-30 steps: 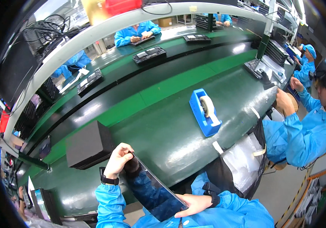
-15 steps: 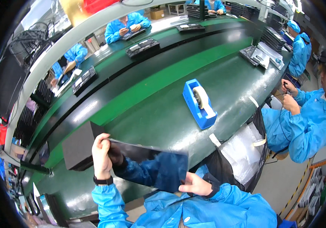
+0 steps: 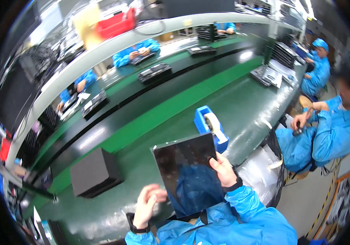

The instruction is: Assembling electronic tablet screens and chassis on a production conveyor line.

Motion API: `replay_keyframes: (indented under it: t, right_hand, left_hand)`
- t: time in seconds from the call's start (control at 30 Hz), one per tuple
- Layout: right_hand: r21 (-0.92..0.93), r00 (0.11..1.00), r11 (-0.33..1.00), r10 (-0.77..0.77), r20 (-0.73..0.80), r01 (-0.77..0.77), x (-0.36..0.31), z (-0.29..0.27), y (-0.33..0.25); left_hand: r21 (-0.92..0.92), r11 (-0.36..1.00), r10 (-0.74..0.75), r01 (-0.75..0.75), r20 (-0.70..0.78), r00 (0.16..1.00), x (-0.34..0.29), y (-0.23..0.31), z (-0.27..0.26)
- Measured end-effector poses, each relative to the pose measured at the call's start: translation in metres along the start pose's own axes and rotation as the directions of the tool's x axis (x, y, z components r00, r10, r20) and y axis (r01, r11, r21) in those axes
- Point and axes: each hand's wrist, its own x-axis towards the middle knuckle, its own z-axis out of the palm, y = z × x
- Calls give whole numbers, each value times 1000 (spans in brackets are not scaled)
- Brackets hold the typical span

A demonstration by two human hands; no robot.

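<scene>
A glossy black flat panel (image 3: pixel 189 173) stands upright in front of me, its shiny face mirroring my blue sleeve. My right hand (image 3: pixel 224 169) grips its right edge, thumb on the face. My left hand (image 3: pixel 147 204) hovers with spread fingers just off the panel's lower left edge, holding nothing. Both hands are above the near edge of the green workbench (image 3: pixel 150 134).
A blue tape dispenser (image 3: pixel 210 127) sits just behind the panel. A black box (image 3: pixel 94 172) rests to the left. Clear plastic bags (image 3: pixel 258 173) hang at the bench edge on the right. A seated person in blue (image 3: pixel 326 130) works to the right; others sit across the conveyor.
The panel has turned from lying flat between both hands to standing upright. My left hand has let go of its left end, and my right hand now holds it alone.
</scene>
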Motion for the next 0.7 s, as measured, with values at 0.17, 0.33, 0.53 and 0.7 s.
replay_keyframes:
  t: [0.17, 0.33, 0.53, 0.7]
  right_hand:
    - [-264, 987, 962, 101, 128, -64, -25, 5, -21]
    - [-669, 846, 743, 373, 380, -27, -9, 45, -57]
    - [-584, 805, 812, 351, 479, -7, -7, 53, -32]
    - [-360, 745, 878, 464, 480, -315, 4, 63, -2]
  left_hand:
    - [252, 899, 390, -358, -89, 917, 20, 50, 9]
    - [648, 613, 433, -452, 203, 878, 32, 87, 12]
    - [502, 848, 12, -172, 305, 952, 48, 93, 16]
    - [596, 782, -90, -184, 400, 912, 70, 130, 16]
